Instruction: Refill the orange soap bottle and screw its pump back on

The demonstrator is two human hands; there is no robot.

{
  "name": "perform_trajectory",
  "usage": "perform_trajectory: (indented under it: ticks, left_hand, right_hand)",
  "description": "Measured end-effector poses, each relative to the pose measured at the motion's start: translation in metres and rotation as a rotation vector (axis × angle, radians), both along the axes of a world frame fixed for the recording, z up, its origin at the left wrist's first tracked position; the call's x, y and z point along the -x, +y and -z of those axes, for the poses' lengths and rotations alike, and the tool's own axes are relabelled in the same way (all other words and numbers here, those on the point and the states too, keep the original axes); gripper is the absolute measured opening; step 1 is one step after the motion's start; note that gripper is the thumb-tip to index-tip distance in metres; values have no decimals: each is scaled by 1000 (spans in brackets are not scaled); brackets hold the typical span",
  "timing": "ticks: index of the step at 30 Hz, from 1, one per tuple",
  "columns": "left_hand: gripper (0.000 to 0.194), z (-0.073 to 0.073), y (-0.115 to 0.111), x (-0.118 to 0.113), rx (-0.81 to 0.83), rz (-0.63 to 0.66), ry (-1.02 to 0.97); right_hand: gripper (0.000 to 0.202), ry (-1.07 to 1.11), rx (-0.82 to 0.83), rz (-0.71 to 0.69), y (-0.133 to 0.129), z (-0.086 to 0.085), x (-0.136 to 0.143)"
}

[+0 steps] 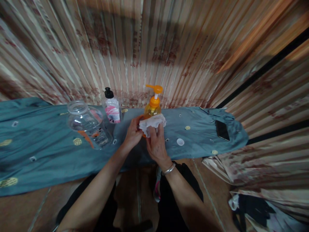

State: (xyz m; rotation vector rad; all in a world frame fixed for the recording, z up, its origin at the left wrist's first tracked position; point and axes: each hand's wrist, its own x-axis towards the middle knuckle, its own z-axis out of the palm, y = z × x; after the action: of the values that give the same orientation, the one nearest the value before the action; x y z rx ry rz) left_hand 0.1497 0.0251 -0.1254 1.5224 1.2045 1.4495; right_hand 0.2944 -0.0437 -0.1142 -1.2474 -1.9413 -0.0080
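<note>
Forearms: bare, stretched from the bottom of the view across the near edge of the desk; a silver bracelet is worn on the right wrist.
Left hand: its fingers are curled about the lower left side of the orange pump bottle, which is steadied by them.
Right hand: a crumpled white tissue is held by its bent fingers against the near side of the bottle, whose lower part is mostly covered.
Orange pump bottle: placed about midway along the desk, toward the far edge; its pump head is raised on a white stem, with the spout turned left; whether its base is touching the desk cannot be told.
Pink-labelled bottle: stood near the far edge, left of the orange pump bottle, and topped by a black cap.
Clear jar: set left of the pink-labelled bottle, marked with orange.
White disc: seen right of the right hand, toward the near edge.
Black phone: laid near the desk's right end.
Blue-green cloth: spread over the desk, patterned with yellow ovals.
Pleated curtain: hung behind the far edge.
</note>
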Motion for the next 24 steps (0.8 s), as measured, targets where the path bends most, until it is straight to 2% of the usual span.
perform_trajectory:
  ticks: [7, 10, 14, 16, 21, 24]
  left_hand:
    - [34, 1, 12, 0, 93, 68, -153]
    - [42, 6, 22, -9, 163, 82, -231]
    - [43, 9, 27, -20, 219, 101, -330]
    - [47, 7, 26, -23, 219, 123, -350]
    - [80, -4, 19, -25, 174, 142, -303]
    - [73, -8, 20, -24, 140, 101, -271]
  right_hand:
    - [40, 38, 134, -12, -9, 11, -10]
    - [45, 55, 114, -1, -9, 15, -13]
    - [52, 96, 48, -10, -7, 16, -12]
    - [53, 121, 15, -3, -5, 19, -12]
    - [60, 162, 56, 33, -2, 27, -15]
    - [66, 222, 132, 16, -1, 20, -16]
